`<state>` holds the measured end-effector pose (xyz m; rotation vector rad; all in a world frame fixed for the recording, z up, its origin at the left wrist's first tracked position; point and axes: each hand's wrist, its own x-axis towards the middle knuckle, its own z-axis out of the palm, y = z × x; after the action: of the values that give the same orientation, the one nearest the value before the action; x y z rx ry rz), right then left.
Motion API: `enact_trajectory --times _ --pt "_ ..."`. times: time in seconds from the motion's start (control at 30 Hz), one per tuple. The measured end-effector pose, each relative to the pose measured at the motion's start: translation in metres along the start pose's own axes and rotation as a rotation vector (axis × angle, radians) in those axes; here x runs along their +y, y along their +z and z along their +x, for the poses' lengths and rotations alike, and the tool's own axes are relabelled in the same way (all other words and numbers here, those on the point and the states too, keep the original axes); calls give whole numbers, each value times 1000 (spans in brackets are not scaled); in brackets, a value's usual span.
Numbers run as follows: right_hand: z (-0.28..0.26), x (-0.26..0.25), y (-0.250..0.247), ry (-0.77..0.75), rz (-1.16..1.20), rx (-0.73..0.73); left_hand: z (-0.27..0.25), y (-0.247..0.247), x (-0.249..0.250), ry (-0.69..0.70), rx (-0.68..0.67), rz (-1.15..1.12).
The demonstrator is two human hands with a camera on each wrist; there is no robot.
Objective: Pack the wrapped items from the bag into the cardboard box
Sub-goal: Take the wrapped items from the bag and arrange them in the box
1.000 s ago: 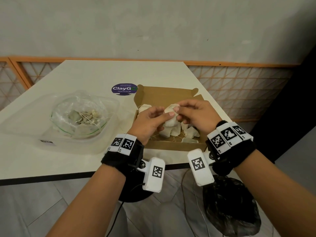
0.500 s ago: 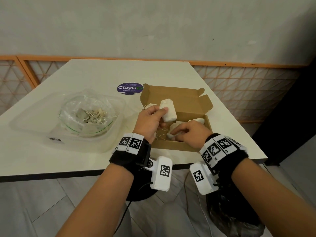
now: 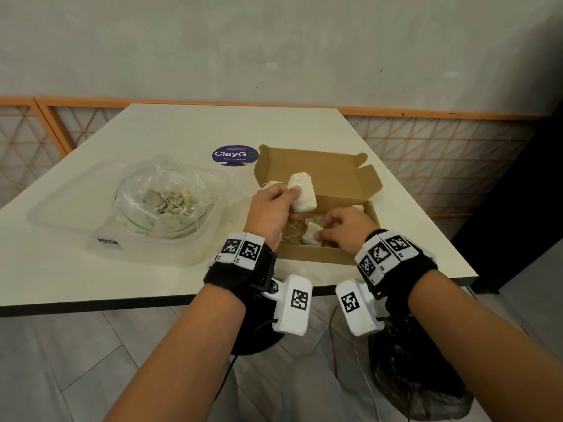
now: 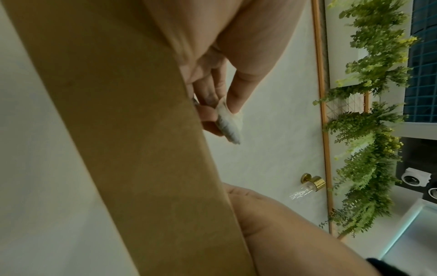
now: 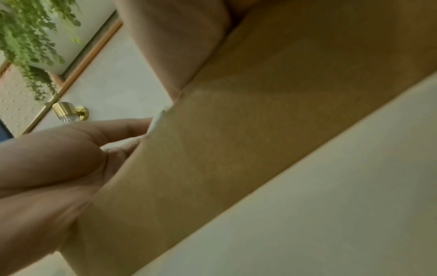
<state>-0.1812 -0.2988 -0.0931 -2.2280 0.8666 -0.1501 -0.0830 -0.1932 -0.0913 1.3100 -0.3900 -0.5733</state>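
Cardboard box [image 3: 316,257]: open, lid back, on table [image 3: 189,129].
Left hand [image 3: 269,213]: pinches wrapped item [image 3: 301,193] above box's left end.
Right hand [image 3: 345,228]: fingers curled on second wrapped item [image 3: 312,236] inside box.
Bag [image 3: 161,202]: left of box, in clear tub [image 3: 76,229].
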Motion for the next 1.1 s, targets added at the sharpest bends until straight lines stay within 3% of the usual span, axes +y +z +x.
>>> enact_trajectory --times 0.23,0.47,0.6,0.77,0.9,0.97,1.1 --pt "2 -7 -22 50 386 56 1 -3 5 -94 -69 -61" --pt "10 -17 -40 -28 381 177 1 -4 5 -97 -135 -89" --pt "12 -22 -38 -58 214 112 1 -4 5 -95 -122 -108" --pt "-2 -30 -37 -183 -289 -253 2 -4 6 -85 -94 -167" --pt "-6 -31 -29 -221 -651 -309 2 -3 3 -86 -81 -173" --pt "-4 -30 -28 -225 -616 -277 3 -4 3 -82 -74 -185" --pt "2 -31 -40 -227 -331 -188 4 -5 3 -72 -83 -207"
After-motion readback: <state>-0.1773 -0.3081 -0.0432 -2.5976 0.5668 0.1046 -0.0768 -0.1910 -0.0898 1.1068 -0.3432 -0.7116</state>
